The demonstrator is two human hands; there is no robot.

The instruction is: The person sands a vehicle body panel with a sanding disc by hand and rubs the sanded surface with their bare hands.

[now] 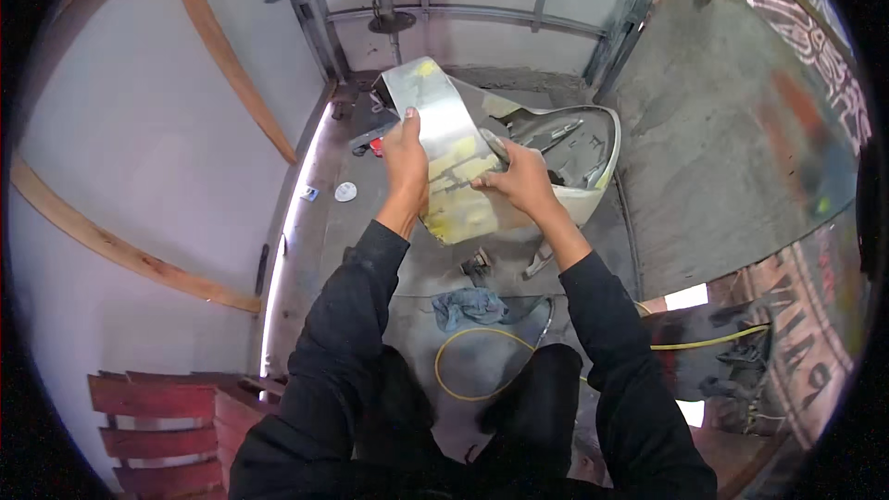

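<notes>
A curved body panel (451, 120), bare silver-grey with sanded yellow filler patches, is held up in front of me between both hands. My left hand (405, 162) is closed on its left edge, the thumb lying along the front face. At the right edge my right hand (523, 176) is closed too, its thumb pressed on the front by the filler. A small grey piece (495, 145) shows at the right fingers; I cannot make out what it is. Behind the panel lies a larger hollow fairing (607, 143) with a pale rim, partly hidden by the panel and my right hand.
On the floor between my knees and the panel are a blue-grey rag (468, 307), a small dark tool (477, 265) and a looped yellow hose (440, 366). A white round lid (345, 192) lies left. A metal stand (394, 23) rises at the back; red slats (157, 398) stand lower left.
</notes>
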